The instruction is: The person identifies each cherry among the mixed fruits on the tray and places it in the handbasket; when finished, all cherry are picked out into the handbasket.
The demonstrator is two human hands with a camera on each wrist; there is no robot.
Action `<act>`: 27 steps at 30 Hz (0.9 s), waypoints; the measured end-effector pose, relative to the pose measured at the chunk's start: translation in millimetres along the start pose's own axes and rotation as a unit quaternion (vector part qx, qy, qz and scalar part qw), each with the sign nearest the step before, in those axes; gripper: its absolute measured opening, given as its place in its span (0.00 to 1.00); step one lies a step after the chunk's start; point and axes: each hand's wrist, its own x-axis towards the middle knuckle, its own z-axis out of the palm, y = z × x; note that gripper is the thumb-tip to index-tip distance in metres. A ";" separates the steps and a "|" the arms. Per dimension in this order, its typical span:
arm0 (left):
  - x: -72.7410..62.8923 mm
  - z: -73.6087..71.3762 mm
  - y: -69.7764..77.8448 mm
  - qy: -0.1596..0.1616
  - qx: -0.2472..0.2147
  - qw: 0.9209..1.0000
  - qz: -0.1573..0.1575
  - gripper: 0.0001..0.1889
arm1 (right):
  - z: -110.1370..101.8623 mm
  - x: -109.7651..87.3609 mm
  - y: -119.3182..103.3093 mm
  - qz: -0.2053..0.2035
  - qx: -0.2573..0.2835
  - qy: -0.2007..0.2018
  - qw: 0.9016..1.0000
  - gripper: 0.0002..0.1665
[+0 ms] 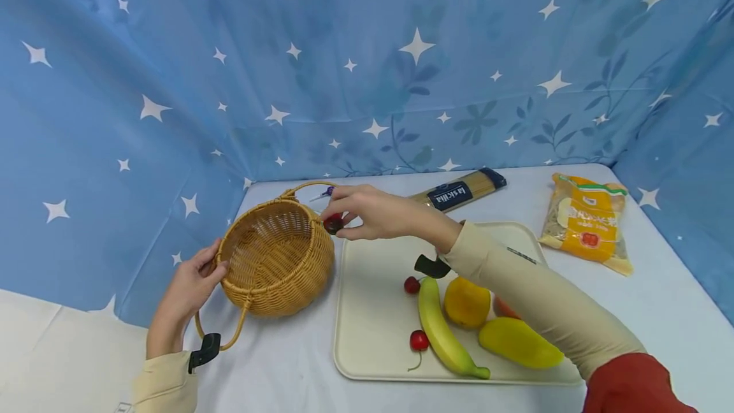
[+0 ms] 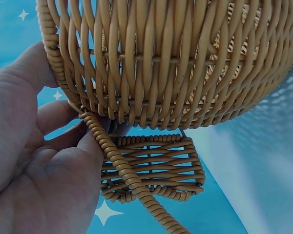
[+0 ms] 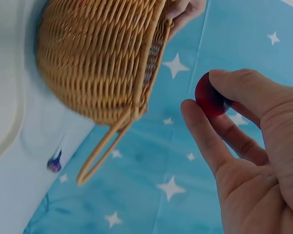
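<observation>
With right hand (image 1: 369, 212), pinching dark red fruit (image 1: 334, 225) in fingers parted only by its width, near head-frame centre, just beside wicker basket (image 1: 304, 276) | With left hand (image 1: 192, 282), gripping rim between thumb and fingers, left of centre | Possibly dropping fruit outside through early release, or tipping basket through slackened left hold

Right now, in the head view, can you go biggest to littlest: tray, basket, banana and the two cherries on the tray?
1. Tray
2. Basket
3. Banana
4. Upper cherry and lower cherry: too alike to rank
</observation>
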 end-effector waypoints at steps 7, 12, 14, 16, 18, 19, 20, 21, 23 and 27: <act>-3.3 1.0 0.9 0.002 -0.002 1.000 0.000 0.37 | 22.4 32.1 -10.5 -0.008 -0.006 -0.015 1.000 0.20; -4.1 1.7 1.2 0.007 0.007 1.000 0.000 0.38 | 39.5 50.8 -10.3 -0.001 0.010 -0.017 1.000 0.21; -4.4 1.9 1.2 0.009 0.011 1.000 -0.002 0.37 | 46.5 57.8 -9.0 -0.001 0.008 -0.013 1.000 0.21; -4.5 2.3 1.6 0.012 0.015 1.000 -0.001 0.37 | 53.0 64.2 -7.3 -0.002 0.008 -0.007 1.000 0.21; -3.8 2.3 2.1 0.012 0.019 1.000 0.003 0.36 | 58.6 69.6 -5.0 0.002 0.012 0.001 1.000 0.20; -3.2 2.4 2.1 0.014 0.020 1.000 0.005 0.36 | 61.2 72.0 -3.9 0.004 0.010 0.005 1.000 0.20; -2.5 2.3 2.3 0.014 0.021 1.000 0.007 0.36 | 64.0 74.5 -2.6 0.007 0.011 0.009 1.000 0.20; -1.9 2.1 2.3 0.014 0.020 1.000 0.009 0.36 | 66.7 77.0 -1.0 0.010 0.009 0.012 1.000 0.20; -0.7 1.7 2.1 0.014 0.015 1.000 0.011 0.36 | 72.2 81.8 2.2 0.019 0.004 0.016 1.000 0.20; -0.3 1.9 1.6 0.017 0.013 1.000 0.008 0.36 | 81.8 90.1 8.2 0.038 -0.010 0.011 0.999 0.21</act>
